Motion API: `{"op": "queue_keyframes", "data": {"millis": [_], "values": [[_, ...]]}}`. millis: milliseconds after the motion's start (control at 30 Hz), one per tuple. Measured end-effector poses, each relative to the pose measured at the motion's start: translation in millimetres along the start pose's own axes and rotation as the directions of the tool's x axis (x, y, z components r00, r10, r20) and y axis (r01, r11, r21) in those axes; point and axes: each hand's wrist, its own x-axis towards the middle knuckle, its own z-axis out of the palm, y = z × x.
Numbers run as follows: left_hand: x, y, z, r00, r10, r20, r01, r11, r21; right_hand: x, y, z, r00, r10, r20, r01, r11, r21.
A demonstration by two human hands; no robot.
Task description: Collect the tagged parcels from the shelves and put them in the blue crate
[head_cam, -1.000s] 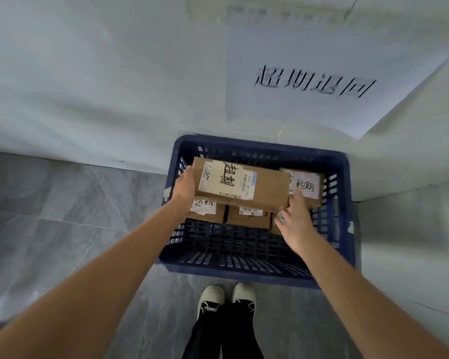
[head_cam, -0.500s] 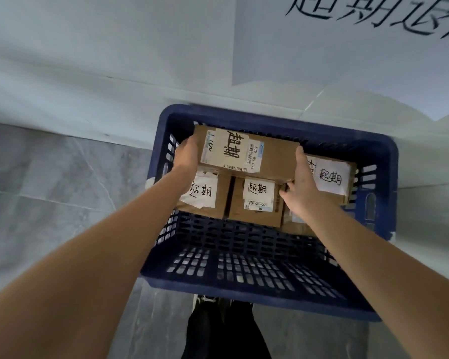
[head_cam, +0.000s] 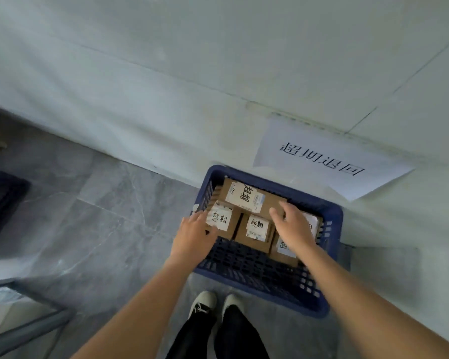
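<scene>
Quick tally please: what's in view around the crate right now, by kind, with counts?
Cardboard parcels with white tags in the blue crate: 4 visible (long one at the back, left, middle, right, partly behind the right hand)
Blue crates: 1
Paper signs on the wall: 1
Hands, holding nothing: 2 (left hand)
Total: 8

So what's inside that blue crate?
The blue crate holds tagged cardboard parcels: a long parcel at the back, two smaller parcels in front, more at right partly covered by the right hand. What lies beneath them is hidden.
</scene>
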Motion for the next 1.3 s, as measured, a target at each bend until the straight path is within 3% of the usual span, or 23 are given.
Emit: {"op": "queue_keyframes", "data": {"millis": [133, 300, 467, 633, 800, 900, 1067, 1300], "values": [[-63, -5, -43, 0.992, 0.109, -0.067, -0.091, 0.968, 0.233, -38, -49, -8, 0.968, -0.217, 0.129, 0.245, 0.929, -0.277], [-133, -15, -62, 0.989, -0.024, -0.146, 0.062, 0.963, 0.261, -87, -99, 7, 0.901, -0.347, 0.260, 0.418, 0.854, -0.310], [-210, -48, -51, 0.948, -0.209, -0.242, 0.255, 0.950, 0.181, -146, -127, 45, 0.742, -0.479, 0.469, 0.658, 0.653, -0.375], [-302, -109, -71, 0.834, -0.411, -0.368, 0.454, 0.890, 0.037, -213, -182, 105, 0.579, -0.552, 0.600, 0.809, 0.479, -0.341], [-412, -191, -85, 0.669, -0.592, -0.449, 0.609, 0.783, -0.124, -296, -241, 185, 0.459, -0.603, 0.652, 0.888, 0.332, -0.318], [-481, -242, -90, 0.577, -0.636, -0.512, 0.645, 0.740, -0.192, -364, -274, 235, 0.298, -0.634, 0.714, 0.950, 0.127, -0.284], [-583, -315, -83, 0.486, -0.685, -0.544, 0.686, 0.684, -0.249, -483, -310, 307, 0.022, -0.645, 0.764, 0.970, -0.171, -0.172], [-687, -385, -56, 0.386, -0.761, -0.521, 0.700, 0.609, -0.373, -596, -319, 390, -0.099, -0.560, 0.822, 0.964, -0.260, -0.061]]}}
